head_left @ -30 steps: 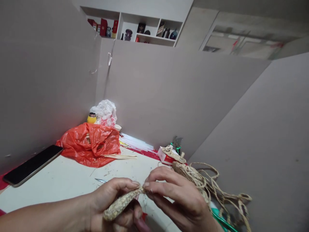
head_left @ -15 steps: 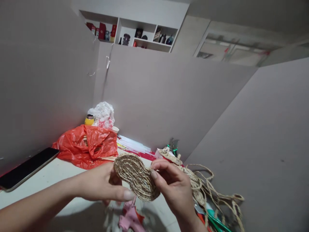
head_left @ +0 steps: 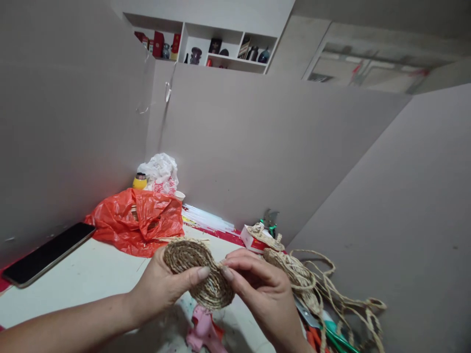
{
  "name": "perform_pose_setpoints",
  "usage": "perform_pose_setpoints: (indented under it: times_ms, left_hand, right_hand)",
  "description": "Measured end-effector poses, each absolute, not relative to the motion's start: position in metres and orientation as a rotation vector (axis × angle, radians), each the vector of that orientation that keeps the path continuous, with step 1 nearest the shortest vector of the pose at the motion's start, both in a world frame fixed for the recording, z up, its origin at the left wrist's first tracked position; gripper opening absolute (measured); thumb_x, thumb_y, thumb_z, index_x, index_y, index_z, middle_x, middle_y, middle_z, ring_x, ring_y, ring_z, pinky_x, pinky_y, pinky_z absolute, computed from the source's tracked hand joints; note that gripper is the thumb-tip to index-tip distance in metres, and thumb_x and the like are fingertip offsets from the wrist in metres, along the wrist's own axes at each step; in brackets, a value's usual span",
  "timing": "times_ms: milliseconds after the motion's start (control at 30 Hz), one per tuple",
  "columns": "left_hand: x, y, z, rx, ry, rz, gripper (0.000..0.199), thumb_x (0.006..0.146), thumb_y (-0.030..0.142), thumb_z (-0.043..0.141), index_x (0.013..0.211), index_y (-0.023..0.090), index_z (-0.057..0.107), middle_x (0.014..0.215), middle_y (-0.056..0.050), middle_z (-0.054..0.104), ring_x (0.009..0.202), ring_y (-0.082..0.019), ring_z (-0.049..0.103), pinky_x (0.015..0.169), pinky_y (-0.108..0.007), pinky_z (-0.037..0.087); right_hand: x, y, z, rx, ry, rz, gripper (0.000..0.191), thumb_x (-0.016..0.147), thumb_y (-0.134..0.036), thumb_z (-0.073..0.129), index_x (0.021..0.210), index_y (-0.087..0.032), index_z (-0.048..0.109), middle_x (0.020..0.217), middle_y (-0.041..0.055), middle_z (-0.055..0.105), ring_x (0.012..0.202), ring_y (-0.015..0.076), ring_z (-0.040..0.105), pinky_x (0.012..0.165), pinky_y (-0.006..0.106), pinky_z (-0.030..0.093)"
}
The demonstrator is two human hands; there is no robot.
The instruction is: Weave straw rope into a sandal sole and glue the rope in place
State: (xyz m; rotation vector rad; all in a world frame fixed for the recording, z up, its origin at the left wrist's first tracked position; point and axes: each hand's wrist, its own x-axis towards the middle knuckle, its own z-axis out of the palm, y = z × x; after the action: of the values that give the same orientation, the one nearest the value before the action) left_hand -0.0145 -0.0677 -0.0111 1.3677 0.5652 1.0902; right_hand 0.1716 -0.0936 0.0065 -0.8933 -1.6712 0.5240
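Left hand (head_left: 159, 282): grasping the woven piece (head_left: 214, 287), thumb laid across its face toward the waist, the other fingers mostly hidden behind it.
Right hand (head_left: 262, 289): thumb and forefinger brought together at the piece's edge, apparently pinching it; whether a loose strand lies between them is too small to tell.
Woven piece: held up between the two hands, its coiled face toward the wearer, narrowed in the middle like a peanut.
Pinched edge: this looks like pressing the outer row at the inward curve, where a coil would most likely lift. Best worked in short presses, the row laid flush against its neighbour before the fingertips shift along.
Left thumb: a broad, steady hold suits the flat shape; bearing down too hard could buckle the waist.
Pink glue gun (head_left: 204, 331): just below the piece, between the hands. The contact between them is unclear, so lifting the work slightly would be prudent.
Rope heap (head_left: 298, 274): just beyond the right hand, loops trailing outward. The right wrist does well to stay clear of those loops.
Green-handled tool (head_left: 340, 338): to the outer side of the right wrist, partly under rope; a careful reach is wise there.
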Motion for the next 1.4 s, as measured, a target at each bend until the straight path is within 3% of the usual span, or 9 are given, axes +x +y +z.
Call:
perform_pose_setpoints:
  times_ms: [267, 600, 767, 1100, 1400]
  left_hand:
    - [-0.016, -0.072, -0.007, 1.405, 0.537, 1.074, 0.017, 0.077, 0.03, 0.07, 0.079, 0.013, 0.069, 0.075, -0.002, 0.065, 0.07, -0.013, 0.059, 0.067, -0.024, 0.05]
    - [-0.02, -0.07, -0.003, 1.419, 0.526, 1.008, 0.02, 0.078, 0.031, 0.069, 0.078, 0.012, 0.068, 0.069, -0.001, 0.059, 0.064, -0.011, 0.053, 0.06, -0.021, 0.047]
    - [-0.019, -0.073, -0.001, 1.426, 0.519, 1.008, 0.021, 0.078, 0.033, 0.068, 0.077, 0.012, 0.067, 0.07, -0.001, 0.059, 0.067, -0.012, 0.053, 0.064, -0.023, 0.048]
    - [-0.025, -0.07, 0.003, 1.915, 0.507, 1.102, 0.022, 0.085, 0.031, 0.058, 0.078, 0.013, 0.067, 0.073, -0.006, 0.063, 0.068, -0.014, 0.057, 0.067, -0.024, 0.047]
    - [-0.026, -0.069, 0.006, 2.188, 0.449, 1.055, 0.02, 0.089, 0.022, 0.05, 0.081, 0.016, 0.068, 0.076, -0.008, 0.07, 0.071, -0.016, 0.061, 0.07, -0.026, 0.045]
  right_hand:
    - [0.169, -0.098, 0.01, -0.912, -1.734, 0.492, 0.01, 0.081, -0.016, 0.064, 0.072, -0.02, 0.067, 0.069, 0.0019, 0.061, 0.063, 0.0147, 0.057, 0.053, 0.025, 0.046]
    - [0.17, -0.102, 0.013, -0.814, -1.828, 0.403, 0.015, 0.082, -0.009, 0.061, 0.082, -0.022, 0.069, 0.074, 0.0023, 0.066, 0.067, 0.0145, 0.062, 0.059, 0.024, 0.05]
    - [0.167, -0.104, 0.011, -0.828, -1.816, 0.384, 0.013, 0.082, -0.01, 0.061, 0.081, -0.022, 0.066, 0.073, 0.0021, 0.063, 0.068, 0.0151, 0.06, 0.059, 0.024, 0.049]
    - [0.175, -0.096, 0.008, -0.879, -1.629, 1.049, 0.01, 0.076, -0.025, 0.069, 0.07, -0.019, 0.062, 0.075, 0.0004, 0.055, 0.064, 0.0125, 0.049, 0.057, 0.023, 0.043]
    - [0.172, -0.093, 0.005, -0.941, -1.474, 1.286, 0.009, 0.062, -0.01, 0.061, 0.064, -0.018, 0.059, 0.069, -0.0021, 0.054, 0.062, 0.012, 0.047, 0.057, 0.023, 0.04]
